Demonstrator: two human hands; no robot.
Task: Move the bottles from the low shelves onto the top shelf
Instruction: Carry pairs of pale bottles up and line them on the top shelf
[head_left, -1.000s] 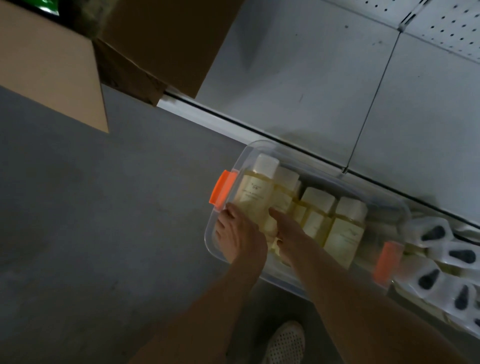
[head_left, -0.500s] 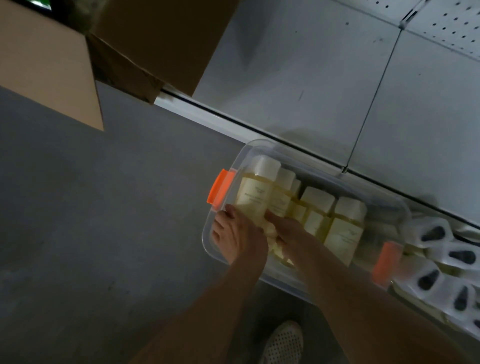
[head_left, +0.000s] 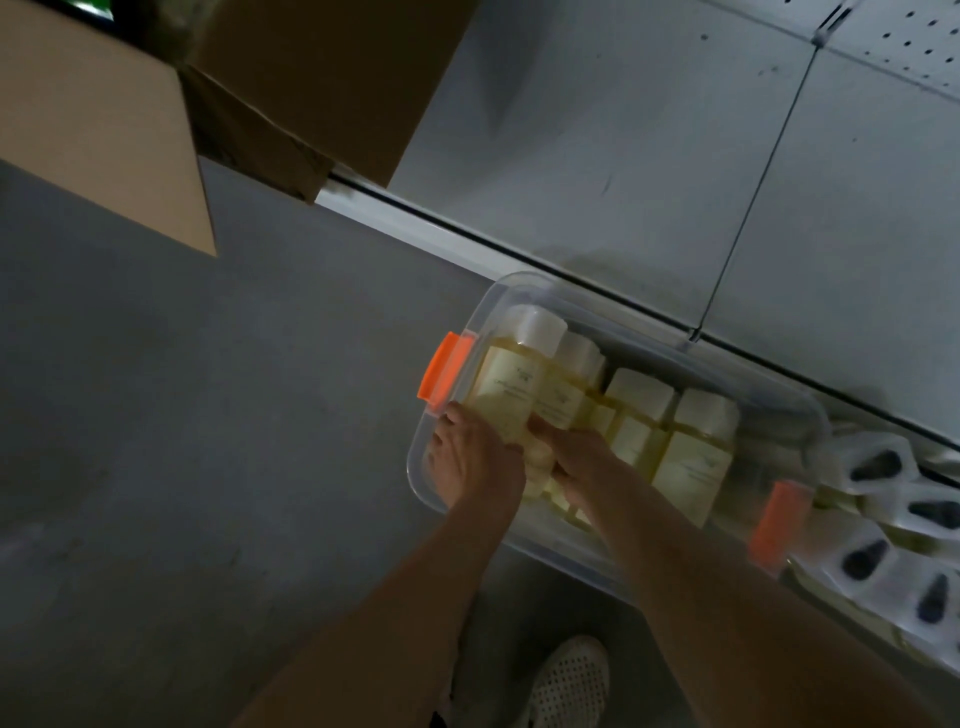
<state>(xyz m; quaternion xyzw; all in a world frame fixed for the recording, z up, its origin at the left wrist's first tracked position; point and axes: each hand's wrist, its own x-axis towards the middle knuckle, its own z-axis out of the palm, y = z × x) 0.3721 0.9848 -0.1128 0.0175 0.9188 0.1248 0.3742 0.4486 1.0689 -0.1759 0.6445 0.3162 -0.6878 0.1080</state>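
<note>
A clear plastic bin (head_left: 519, 288) with orange latches (head_left: 441, 374) stands on the floor against the shelf base. It holds several yellow bottles with white caps. My left hand (head_left: 472, 462) reaches into the bin's left end and grips the base of the leftmost bottle (head_left: 506, 387). Right beside it, my right hand (head_left: 576, 457) grips the lower part of the second bottle (head_left: 563, 389). More bottles (head_left: 691, 462) stand upright to the right of my hands. The bottles' bases are hidden under my hands.
An open cardboard box (head_left: 104, 119) hangs over the upper left. A grey shelf board (head_left: 597, 130) runs behind the bin. White packs with dark openings (head_left: 883, 519) lie on the low shelf at right. My shoe (head_left: 566, 686) is below, on the grey floor (head_left: 182, 441).
Both hands stay in the left end of the bin and have closed in slightly on the two leftmost bottles. The bin has not moved.
</note>
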